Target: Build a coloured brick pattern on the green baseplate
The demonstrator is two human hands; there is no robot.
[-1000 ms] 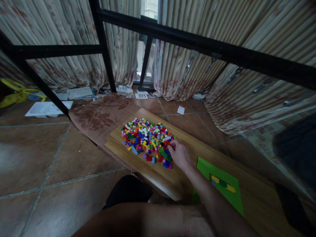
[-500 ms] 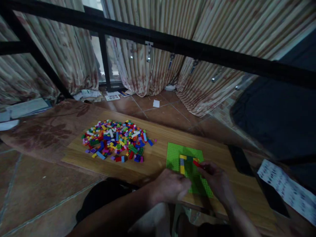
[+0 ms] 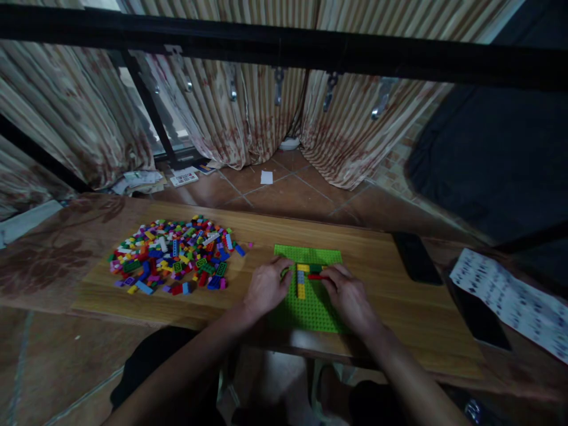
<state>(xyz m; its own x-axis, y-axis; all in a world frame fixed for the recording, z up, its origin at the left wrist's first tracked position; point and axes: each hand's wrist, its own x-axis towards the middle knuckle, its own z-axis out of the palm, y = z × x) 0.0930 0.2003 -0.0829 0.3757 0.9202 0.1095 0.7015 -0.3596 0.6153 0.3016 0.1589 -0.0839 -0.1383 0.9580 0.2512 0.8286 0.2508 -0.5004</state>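
Note:
A green studded baseplate [image 3: 306,310] lies on the wooden board in front of me. On it stands an L of bricks: a yellow brick [image 3: 301,293] and greyish ones form the left side, with yellow and a dark green brick [image 3: 316,268] along the far side. My right hand [image 3: 352,299] pinches a red brick [image 3: 315,276] just inside the far row; whether it touches the plate is unclear. Curled over the plate's left part, my left hand [image 3: 268,289] has a gap between thumb and forefinger, with nothing visible in it, close to the brick column.
Loose colourful bricks [image 3: 173,254] make a wide pile on the left of the wooden board [image 3: 252,225]. A black phone [image 3: 417,257] rests at the right. Beyond it, a printed sheet [image 3: 510,302] partly covers another dark flat object [image 3: 481,319]. A dark rail [image 3: 284,47] crosses ahead.
My left hand has moved from the plate's near edge to its left side, beside the brick column. The red brick, in my right hand, now lies level near the far row. The view has shifted.

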